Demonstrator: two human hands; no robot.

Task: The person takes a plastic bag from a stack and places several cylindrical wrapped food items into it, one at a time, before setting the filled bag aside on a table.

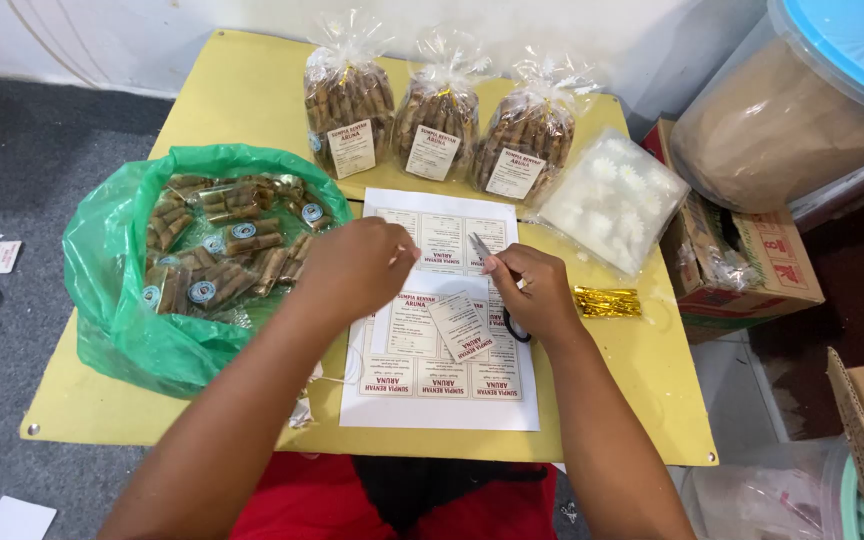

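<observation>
The right hand (542, 295) pinches small scissors (497, 285) over the label sheet (442, 400), which lies at the worktop's (242, 95) near edge. The left hand (357, 265) pinches the sheet's top. A slanted cut could clip a neighbouring label.

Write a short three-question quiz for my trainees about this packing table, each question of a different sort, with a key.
1. True or false: the right hand holds scissors over the sheet of printed labels.
2. How many tied clear packets of rolled snacks stand at the far edge of the yellow table?
3. Multiple choice: the green plastic bag lies on which side of the label sheet? A. the person's left B. the person's right C. underneath it

Key
1. True; the left hand steadies the sheet beside it.
2. Three.
3. A.
</observation>
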